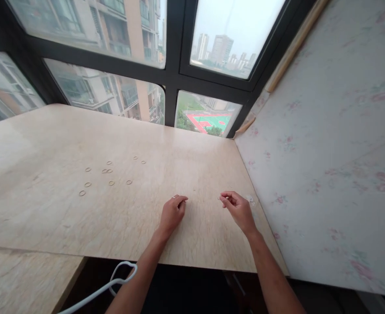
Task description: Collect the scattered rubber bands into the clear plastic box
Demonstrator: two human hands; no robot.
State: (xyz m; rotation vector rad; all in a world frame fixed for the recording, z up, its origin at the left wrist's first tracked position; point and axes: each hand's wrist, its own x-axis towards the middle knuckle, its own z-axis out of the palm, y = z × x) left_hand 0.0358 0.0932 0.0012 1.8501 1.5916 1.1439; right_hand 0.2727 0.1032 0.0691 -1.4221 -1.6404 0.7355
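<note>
My left hand (173, 214) rests low over the beige stone-patterned sill, thumb and forefinger pressed together. Whatever is between those fingertips, if anything, is too small to tell. A thin band shows on one of its fingers. To the right, my right hand (240, 210) pinches a small pale ring-like piece (219, 198) at the thumb and forefinger tips. Just behind that hand lies a bit of clear plastic (250, 199), partly covered. Several thin tan rings (111, 183) lie scattered on the sill to the left of both hands, two of them overlapping.
The sill (192, 244) meets a flowered papered wall (310, 183) on the right and dark window frames (172, 65) at the back. A white cable (90, 296) loops beside my left forearm. The front edge drops to a dark gap.
</note>
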